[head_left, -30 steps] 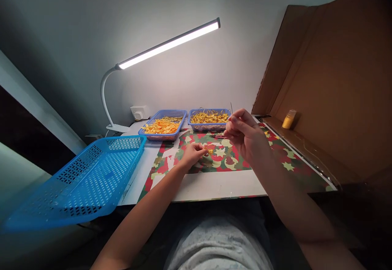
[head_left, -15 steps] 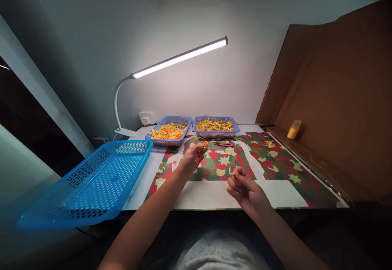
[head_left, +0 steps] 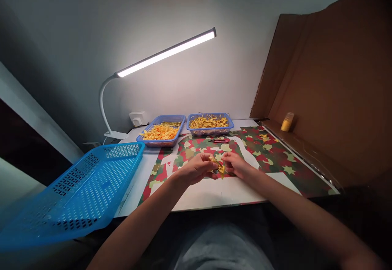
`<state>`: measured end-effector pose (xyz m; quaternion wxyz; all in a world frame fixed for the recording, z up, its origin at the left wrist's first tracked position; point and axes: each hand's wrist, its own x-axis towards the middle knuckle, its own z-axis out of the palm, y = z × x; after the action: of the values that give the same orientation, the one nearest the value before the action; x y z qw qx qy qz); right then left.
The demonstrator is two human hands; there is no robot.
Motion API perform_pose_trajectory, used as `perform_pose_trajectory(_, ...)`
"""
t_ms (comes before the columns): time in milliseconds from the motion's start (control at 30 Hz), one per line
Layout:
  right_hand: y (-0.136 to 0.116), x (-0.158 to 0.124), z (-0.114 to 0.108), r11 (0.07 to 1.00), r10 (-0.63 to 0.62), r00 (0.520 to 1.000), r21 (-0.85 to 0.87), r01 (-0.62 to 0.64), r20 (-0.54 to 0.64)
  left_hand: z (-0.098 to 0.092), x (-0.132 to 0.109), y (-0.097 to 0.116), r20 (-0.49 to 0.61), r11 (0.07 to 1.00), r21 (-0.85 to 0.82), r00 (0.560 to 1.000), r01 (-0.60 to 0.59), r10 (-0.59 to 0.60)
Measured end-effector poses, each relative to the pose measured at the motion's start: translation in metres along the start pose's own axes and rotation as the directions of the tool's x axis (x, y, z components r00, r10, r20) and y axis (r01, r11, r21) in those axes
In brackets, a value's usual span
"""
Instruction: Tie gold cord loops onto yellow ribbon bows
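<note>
1. Pinched in the left hand's [head_left: 196, 169] grip, between thumb and fingers, is a small folded piece of gold ribbon [head_left: 221, 168], above the near middle of the worktop [head_left: 130, 188]. A shiny round thing [head_left: 216, 171] shows beside it; what it is cannot be made out.
2. The right hand [head_left: 237, 165] faces it, fingers curled and tips at or just beside the ribbon's right edge. Whether this grip closes on anything, or touches the ribbon, I cannot tell.
3. Under both hands lies a red, green and cream patterned sheet [head_left: 257, 144], with small snips [head_left: 218, 141] lying beyond the hands.
4. Farther back, two baskets stand side by side: the left one [head_left: 159, 143] bears orange and gold pieces [head_left: 162, 131], the right one [head_left: 210, 131] a heap of gold strips [head_left: 210, 121].
5. A large blue tray [head_left: 102, 184] sits at the left, and a bright lamp [head_left: 167, 53] reaches over from behind.
6. So small and soft a piece probably handles best with a light, steady left pinch that keeps its folds from slipping or being crushed. Short, careful right-hand movements, with fingertips clear of the fold and the ribbon turned to the light, should serve well.
</note>
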<state>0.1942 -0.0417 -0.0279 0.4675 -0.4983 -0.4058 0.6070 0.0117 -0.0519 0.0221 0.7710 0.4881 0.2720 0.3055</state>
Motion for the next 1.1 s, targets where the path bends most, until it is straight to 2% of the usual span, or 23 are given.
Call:
perform_pose_trajectory(100,-0.012,0.035,0.011,0.998,-0.061,0.997,-0.013,0.061,-0.046,0.009,-0.003,-0.002,-0.013,0.997,0.070,1.000,-0.026,0.027)
perform_pose_trajectory(233,-0.026,0.071,0.026,0.987,-0.163,0.981,-0.012,0.163,-0.100,0.010,-0.002,-0.009,-0.068,0.993,0.117,0.997,-0.035,0.043)
perform_pose_trajectory(367,-0.034,0.089,0.035,0.965,-0.262,0.958,-0.014,0.262,-0.117,0.009,0.005,-0.015,-0.047,0.997,0.042,0.997,0.057,-0.055)
perform_pose_trajectory(433,-0.038,0.095,0.036,0.952,-0.307,0.945,-0.020,0.307,-0.109,0.011,0.013,-0.011,-0.028,0.998,-0.022,0.998,0.055,-0.055)
perform_pose_trajectory(533,-0.048,0.102,0.033,0.928,-0.373,0.924,-0.036,0.371,-0.089,0.017,0.027,0.010,-0.045,0.990,-0.138,0.998,-0.040,0.034)
perform_pose_trajectory(600,-0.058,0.105,0.028,0.909,-0.416,0.907,-0.042,0.414,-0.069,0.017,0.037,0.031,-0.157,0.971,-0.183,0.979,-0.154,0.126)
perform_pose_trajectory(633,-0.064,0.107,0.026,0.900,-0.436,0.898,-0.042,0.434,-0.057,0.016,0.043,0.043,-0.242,0.956,-0.185,0.954,-0.227,0.180)
perform_pose_trajectory(733,-0.083,0.108,0.021,0.876,-0.481,0.876,-0.031,0.481,-0.019,0.004,0.059,0.075,-0.463,0.904,-0.142,0.834,-0.403,0.299)
perform_pose_trajectory(833,-0.104,0.104,0.021,0.848,-0.530,0.847,0.001,0.530,-0.050,-0.013,0.077,0.097,-0.565,0.877,-0.120,0.758,-0.465,0.325)
perform_pose_trajectory(900,-0.118,0.098,0.023,0.820,-0.571,0.820,-0.003,0.572,-0.035,-0.024,0.089,0.105,-0.587,0.872,-0.121,0.742,-0.474,0.322)
perform_pose_trajectory(1000,-0.132,0.088,0.028,0.747,-0.641,0.764,-0.165,0.644,0.075,-0.034,0.104,0.115,-0.587,0.874,-0.130,0.747,-0.468,0.313)
perform_pose_trajectory(1100,-0.135,0.088,0.032,0.557,-0.737,0.652,-0.387,0.735,0.178,-0.041,0.117,0.121,-0.567,0.884,-0.150,0.771,-0.443,0.290)
